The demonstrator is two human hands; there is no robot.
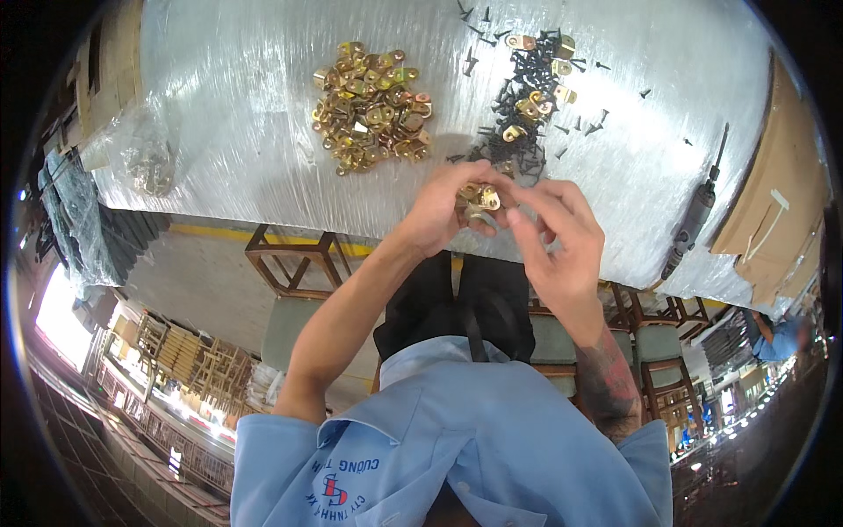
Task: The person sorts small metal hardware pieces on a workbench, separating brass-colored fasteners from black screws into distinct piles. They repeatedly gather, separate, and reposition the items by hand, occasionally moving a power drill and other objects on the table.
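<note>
My left hand [439,206] is curled round a small cluster of brass-coloured metal brackets [481,198], just above the table's near edge. Beside it, my right hand [564,250] reaches in from the right, its thumb and bent fingers apart at the brackets. I make out nothing between those fingertips. Farther left on the table lies a heap of the same brackets [373,107]. Beyond my hands is a pile of black screws [527,92] with several brackets on top of it.
The table [255,132] is covered in clear plastic film. To the right lie a power screwdriver [698,211] and a cardboard sheet [781,184]. A clear plastic bag [145,162] sits at the left edge. Wooden stools [294,263] stand under the near edge. At the far right is another person [777,341].
</note>
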